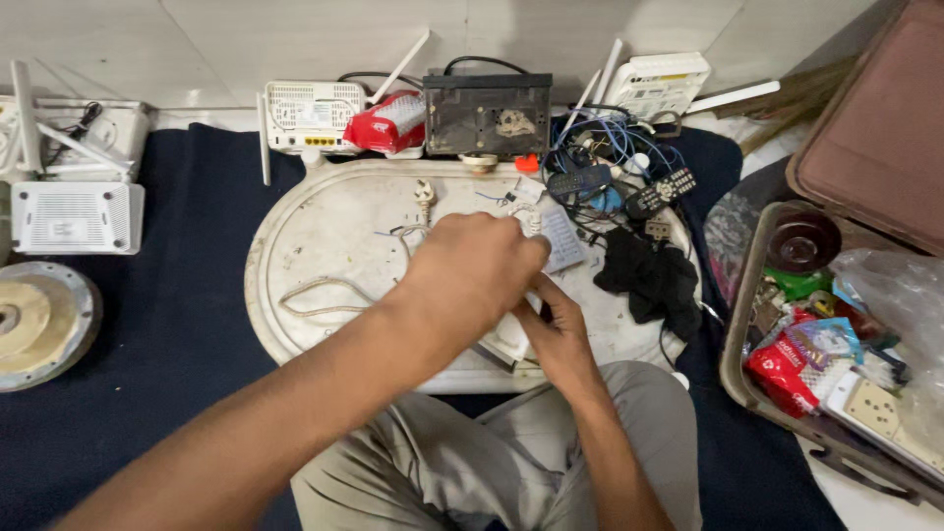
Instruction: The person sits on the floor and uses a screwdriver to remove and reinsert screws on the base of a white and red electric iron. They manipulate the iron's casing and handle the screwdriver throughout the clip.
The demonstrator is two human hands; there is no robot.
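Both hands are working a small white part over the tray (pixel 295 246): left hand (pixel 472 270) curling shut over it, right hand (pixel 560 334) pinching it from below; next, judging by this, a steady hold while fingers work.

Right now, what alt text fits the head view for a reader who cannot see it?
A seated person's left hand and right hand meet over a small white part on a worn white oval tray. Routers, remotes, tangled cables and a black cloth lie around; an open case of oddments stands to the right.
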